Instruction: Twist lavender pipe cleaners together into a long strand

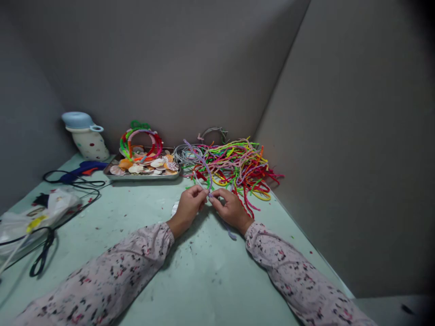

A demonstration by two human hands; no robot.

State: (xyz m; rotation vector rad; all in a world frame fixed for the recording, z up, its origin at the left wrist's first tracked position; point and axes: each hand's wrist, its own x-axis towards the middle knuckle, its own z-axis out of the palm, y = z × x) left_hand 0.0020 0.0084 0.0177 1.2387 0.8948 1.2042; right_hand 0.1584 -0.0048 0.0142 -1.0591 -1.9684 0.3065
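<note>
Over the middle of the table, my left hand [190, 207] and my right hand [231, 209] meet with fingertips pinched close together. Between them is a fuzzy purple pipe cleaner [205, 159]. One end sticks up beyond my fingers, and a lilac tail [231, 232] shows below my right hand. A thin pale grey strand [199, 179] runs up from near my left fingertips; whether it is a wire is too small to tell. Just beyond both hands lies a tangled heap of coloured pipe cleaners [238, 158].
A metal tray [146, 178] of seashells [157, 163] stands at the back, with coloured wrapped rings [141, 140] on it. Grey wire coils [186, 155] lie beside it. At left are a bottle [89, 141], a blue glue gun [83, 170], black cable [50, 235] and a plastic bag [63, 201].
</note>
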